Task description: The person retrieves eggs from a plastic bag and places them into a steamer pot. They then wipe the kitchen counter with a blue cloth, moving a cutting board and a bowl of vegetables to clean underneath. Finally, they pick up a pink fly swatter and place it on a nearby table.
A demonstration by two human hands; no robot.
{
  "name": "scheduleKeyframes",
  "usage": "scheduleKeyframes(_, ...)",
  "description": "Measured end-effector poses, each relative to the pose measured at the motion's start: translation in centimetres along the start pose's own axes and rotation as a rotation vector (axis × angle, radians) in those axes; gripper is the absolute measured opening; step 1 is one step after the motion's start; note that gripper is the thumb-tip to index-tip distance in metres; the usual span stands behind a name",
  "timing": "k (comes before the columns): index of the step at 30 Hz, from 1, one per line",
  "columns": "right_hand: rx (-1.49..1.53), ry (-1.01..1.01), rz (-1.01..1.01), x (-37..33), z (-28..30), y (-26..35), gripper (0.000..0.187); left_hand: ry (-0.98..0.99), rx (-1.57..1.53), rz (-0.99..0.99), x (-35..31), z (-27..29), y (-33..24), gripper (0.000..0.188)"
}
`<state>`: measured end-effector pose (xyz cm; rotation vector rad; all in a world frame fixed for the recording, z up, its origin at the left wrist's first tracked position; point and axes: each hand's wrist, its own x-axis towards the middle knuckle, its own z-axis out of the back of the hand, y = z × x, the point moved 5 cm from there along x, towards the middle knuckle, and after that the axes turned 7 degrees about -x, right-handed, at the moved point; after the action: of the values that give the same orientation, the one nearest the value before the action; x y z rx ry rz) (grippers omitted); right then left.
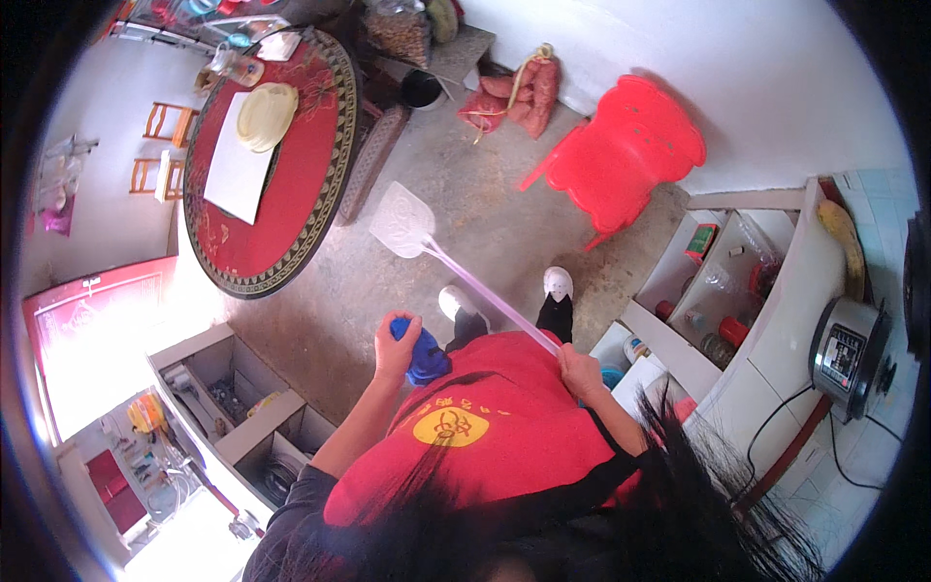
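Note:
My right hand [580,372] is closed around the handle end of a pale pink plastic fly swatter [490,296]. Its broad flat head points away from me to the left, over the concrete floor. In my left hand [396,347] is a bunched blue cloth [425,357], gripped in curled fingers and hanging beside the front of my red apron [524,417]. Part of the cloth is hidden by the fingers.
At far left stands a round red table [310,199] bearing a white sheet and a pale yellow plate [267,116]. A red plastic chair [626,150] is by the wall. Open cabinets [635,320] line the right, with a rice cooker [842,344] on the counter. Red mesh sacks [533,97] lie at the back.

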<state>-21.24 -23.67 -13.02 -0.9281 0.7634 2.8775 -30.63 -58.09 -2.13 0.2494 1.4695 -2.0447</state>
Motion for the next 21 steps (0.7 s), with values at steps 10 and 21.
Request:
scheduleKeyframes(10,-0.085,-0.205,-0.128,0.7,0.1,1.7,0.037,-0.116,-0.156,0.018,1.9,7.9,3.8,0.020)
scheduleKeyframes(21,0.679,-0.264,-0.390,4.5,-1.9,6.8,0.034,-0.239,-0.329,-0.053,3.5,18.9,6.1,0.022)
